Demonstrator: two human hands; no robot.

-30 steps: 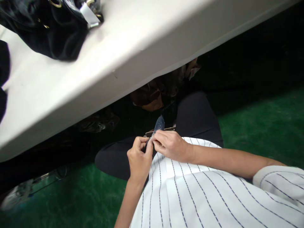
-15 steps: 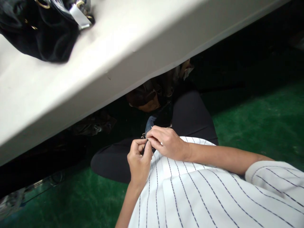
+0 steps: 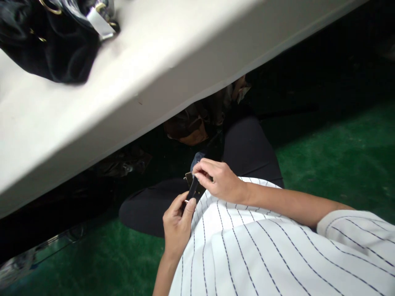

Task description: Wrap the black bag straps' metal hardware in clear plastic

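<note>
A narrow black strap (image 3: 193, 189) is stretched between my two hands above my lap. My left hand (image 3: 178, 220) pinches its lower end between thumb and fingers, where a small pale or shiny bit shows. My right hand (image 3: 217, 176) has its fingertips closed on the upper end. Just beside the right fingertips is a small metal-looking piece (image 3: 188, 177), too small to make out clearly. A bluish see-through plastic piece (image 3: 197, 159) sticks out behind the right fingers; whether it is joined to the strap, I cannot tell.
A pale table (image 3: 148, 78) slants across the upper left, its edge beyond my knees. On it lies a black bag (image 3: 64, 53) with gold-coloured rings and a white tag. Under the table are a brown item (image 3: 188, 129) and crumpled plastic (image 3: 123, 164) on the green floor (image 3: 333, 164).
My left hand has slid down and away from my right hand, so more of the black strap shows between them. The right fingers have lifted slightly.
</note>
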